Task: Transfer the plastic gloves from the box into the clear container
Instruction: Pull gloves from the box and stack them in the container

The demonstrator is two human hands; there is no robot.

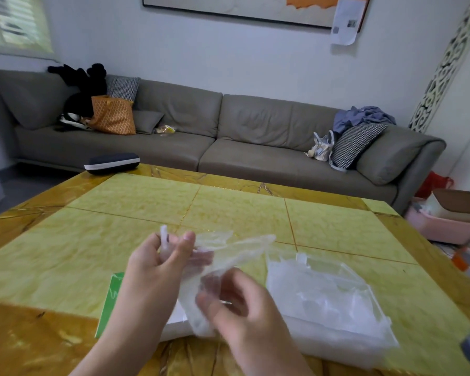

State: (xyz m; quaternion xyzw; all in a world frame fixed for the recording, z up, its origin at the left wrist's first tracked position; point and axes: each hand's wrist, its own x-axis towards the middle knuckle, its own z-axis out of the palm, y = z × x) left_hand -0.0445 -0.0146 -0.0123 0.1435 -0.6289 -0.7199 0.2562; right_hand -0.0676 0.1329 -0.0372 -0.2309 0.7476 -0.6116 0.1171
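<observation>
A plastic glove (228, 248) is held above the table (147, 213), stretched between both hands. The left hand (160, 264) pinches one end; the right hand (236, 305) grips the other with curled fingers. The box (111, 302) lies beneath, the clear container (323, 299) beside it on the right

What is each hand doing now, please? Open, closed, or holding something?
Left hand: closed, fingers pinching one end of a plastic glove.
Right hand: closed, fingers gripping the same glove lower down, above the box.
</observation>
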